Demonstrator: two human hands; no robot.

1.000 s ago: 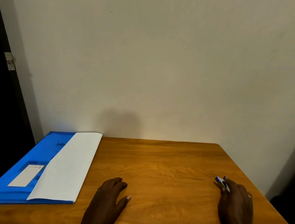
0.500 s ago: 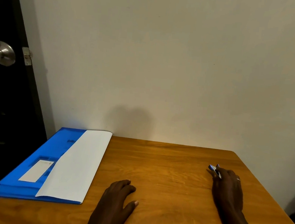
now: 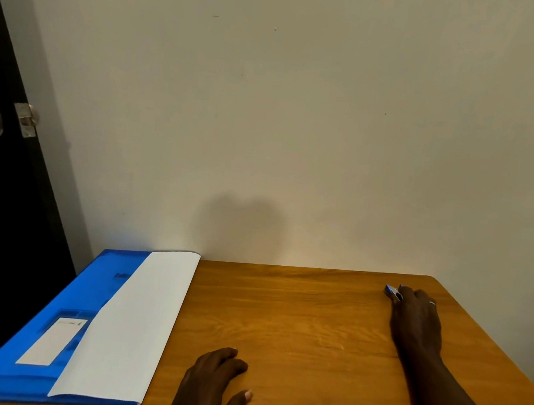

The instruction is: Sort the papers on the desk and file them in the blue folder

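Apparently the filing step is at hand. The only paper in view is a white sheet (image 3: 132, 326) lying over the right half of the blue folder (image 3: 57, 300), which sits at the lower left of the frame along the left edge of the desk (image 3: 297, 318). A pale label (image 3: 51, 341) shows on the folder's cover beside the sheet. Whether the sheet is tucked under a flap or only laid on top, I cannot tell.

The left hand (image 3: 211, 384) rests palm down at the bottom centre, fingers relaxed and lightly spread, holding nothing, just right of the sheet's near corner but not touching it. The right hand (image 3: 417, 319) is stretched toward the far right corner of the desk, well apart from the folder. Its fingers are curled over a small blue-and-silver object (image 3: 393, 291) that pokes out past the fingertips. It could be a clip or a small stapler, but it is too small to name.

The next move probably calls for bringing that object across to the sheet or setting it aside. The left hand would then steady the folder while the sheet is squared to its edges and slid inside.
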